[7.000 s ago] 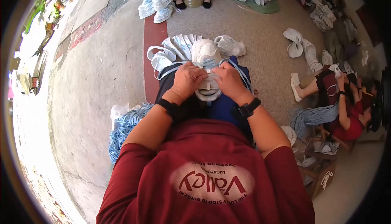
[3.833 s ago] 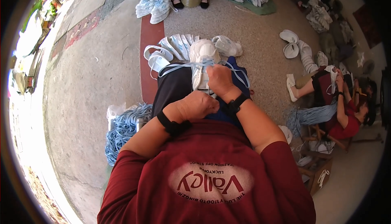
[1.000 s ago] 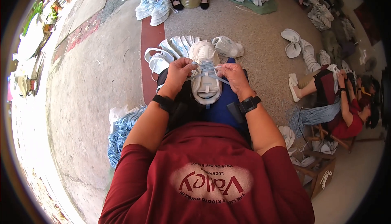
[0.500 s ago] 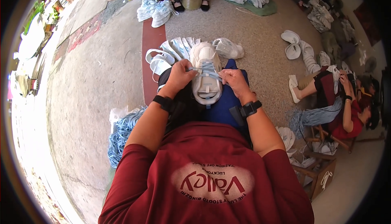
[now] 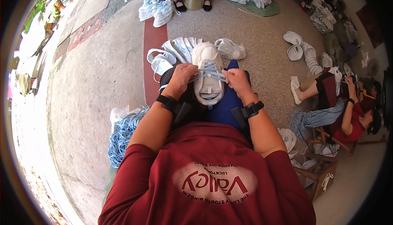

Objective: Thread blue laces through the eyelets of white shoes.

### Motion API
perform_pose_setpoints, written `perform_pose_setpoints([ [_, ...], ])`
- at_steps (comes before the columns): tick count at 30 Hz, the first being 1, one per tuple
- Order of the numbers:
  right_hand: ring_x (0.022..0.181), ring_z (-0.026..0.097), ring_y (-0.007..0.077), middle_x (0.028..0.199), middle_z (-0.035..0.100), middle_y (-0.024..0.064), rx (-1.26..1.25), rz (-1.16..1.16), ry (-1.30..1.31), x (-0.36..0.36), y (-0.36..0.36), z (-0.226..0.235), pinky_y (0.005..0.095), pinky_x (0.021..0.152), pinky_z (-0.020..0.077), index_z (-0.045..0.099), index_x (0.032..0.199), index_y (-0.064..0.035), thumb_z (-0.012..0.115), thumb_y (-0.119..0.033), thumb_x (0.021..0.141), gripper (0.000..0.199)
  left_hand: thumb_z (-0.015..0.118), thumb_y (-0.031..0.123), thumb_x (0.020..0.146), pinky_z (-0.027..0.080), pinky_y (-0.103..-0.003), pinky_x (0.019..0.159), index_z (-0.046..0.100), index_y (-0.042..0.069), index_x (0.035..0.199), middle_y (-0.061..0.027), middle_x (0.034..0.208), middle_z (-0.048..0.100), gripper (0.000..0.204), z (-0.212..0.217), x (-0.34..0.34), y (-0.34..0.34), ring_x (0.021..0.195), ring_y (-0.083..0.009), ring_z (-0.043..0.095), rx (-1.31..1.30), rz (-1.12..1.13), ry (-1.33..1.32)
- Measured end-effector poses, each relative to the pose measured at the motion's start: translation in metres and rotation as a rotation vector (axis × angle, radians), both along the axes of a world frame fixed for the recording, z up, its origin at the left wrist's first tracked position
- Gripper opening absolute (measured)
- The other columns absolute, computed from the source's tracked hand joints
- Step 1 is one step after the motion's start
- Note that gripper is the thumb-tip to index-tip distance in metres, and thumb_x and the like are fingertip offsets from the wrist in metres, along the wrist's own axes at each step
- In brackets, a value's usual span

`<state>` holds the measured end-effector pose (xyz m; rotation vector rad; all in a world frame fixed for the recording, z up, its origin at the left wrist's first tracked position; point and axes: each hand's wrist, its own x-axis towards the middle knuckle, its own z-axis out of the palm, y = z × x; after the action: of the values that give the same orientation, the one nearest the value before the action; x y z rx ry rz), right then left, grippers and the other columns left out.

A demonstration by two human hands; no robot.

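A white shoe upper (image 5: 206,54) lies across my lap, toe pointing away from me and its heel opening toward me. Pale blue shoelace (image 5: 209,70) criss-crosses its front, with strands stretched sideways to both hands. At the left edge of the upper, my left hand (image 5: 184,77) is closed on the lace. My right hand (image 5: 237,81) pinches the lace on the other side, thumb and forefinger together. Under the right side of the upper, blue cloth (image 5: 225,112) covers my leg.
Beyond my knees sit a row of white shoe uppers (image 5: 180,49) and another upper (image 5: 230,49). A heap of blue laces (image 5: 127,137) lies at my left. To the right, a person (image 5: 348,118) sits near a blue lace bundle (image 5: 317,114) and a wooden stool (image 5: 317,176).
My left hand has turned slightly and shifted a little right and nearer. The lace strands between the hands have changed their lie. My right hand has barely moved.
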<state>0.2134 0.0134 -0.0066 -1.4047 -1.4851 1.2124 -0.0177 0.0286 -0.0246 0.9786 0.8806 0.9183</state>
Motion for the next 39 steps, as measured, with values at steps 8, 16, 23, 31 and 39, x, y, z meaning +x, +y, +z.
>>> perform_pose_setpoints([
  [8, 0.044, 0.038, 0.006, 0.054, 0.049, -0.0014, -0.11, -0.11, 0.195, -0.005, -0.001, 0.007, 0.0242, 0.043, 0.0308, 0.057, 0.061, -0.0031, 0.059, -0.018, 0.083, 0.027, 0.056, 0.02, 0.076, 0.045, -0.038, 0.06, 0.056, -0.005, 0.072, -0.0232, 0.066, 0.055, 0.026, -0.009, 0.009, -0.005, 0.058, -0.0286, 0.056, 0.37, 0.295, 0.761],
  [16, 0.044, 0.035, 0.0028, 0.063, 0.049, -0.003, -0.208, -0.3, 0.757, 0.026, -0.015, 0.007, 0.0173, 0.04, 0.026, 0.058, 0.079, -0.0026, 0.061, 0.002, 0.073, 0.008, 0.062, 0.01, 0.078, 0.045, -0.029, 0.06, 0.055, 0.0, 0.082, -0.0117, 0.072, 0.061, 0.013, -0.006, -0.009, -0.021, 0.063, -0.0203, 0.059, 0.259, 0.405, 0.418],
  [23, 0.04, 0.032, 0.0058, 0.06, 0.043, -0.0017, -0.075, -0.578, 0.811, 0.113, -0.05, -0.018, 0.0189, 0.039, 0.0248, 0.052, 0.077, -0.0055, 0.053, 0.011, 0.069, 0.019, 0.063, -0.004, 0.076, 0.042, -0.017, 0.058, 0.054, 0.005, 0.083, -0.0008, 0.071, 0.059, 0.014, -0.002, -0.085, -0.05, 0.065, -0.0056, 0.056, 0.085, 0.708, -0.018],
  [31, 0.051, 0.052, 0.0151, 0.071, 0.056, 0.0066, -0.036, -0.194, -0.127, 0.105, -0.043, -0.012, 0.0254, 0.049, 0.0425, 0.058, 0.081, -0.0023, 0.061, 0.0, 0.072, 0.01, 0.062, 0.013, 0.084, 0.042, -0.024, 0.057, 0.062, 0.0, 0.079, -0.0003, 0.064, 0.055, 0.014, 0.03, -0.076, -0.06, 0.065, -0.0065, 0.051, 0.371, 0.033, 0.605],
  [39, 0.097, 0.053, 0.0356, 0.1, 0.054, 0.0193, 0.555, 0.12, -0.587, 0.016, -0.031, 0.019, 0.039, 0.084, 0.0441, 0.054, 0.099, -0.0002, 0.056, 0.002, 0.072, 0.028, 0.069, 0.012, 0.076, 0.046, -0.028, 0.059, 0.058, -0.001, 0.098, -0.0057, 0.072, 0.059, 0.028, 0.037, -0.033, -0.066, 0.064, -0.0136, 0.057, 0.532, -0.009, 0.815],
])
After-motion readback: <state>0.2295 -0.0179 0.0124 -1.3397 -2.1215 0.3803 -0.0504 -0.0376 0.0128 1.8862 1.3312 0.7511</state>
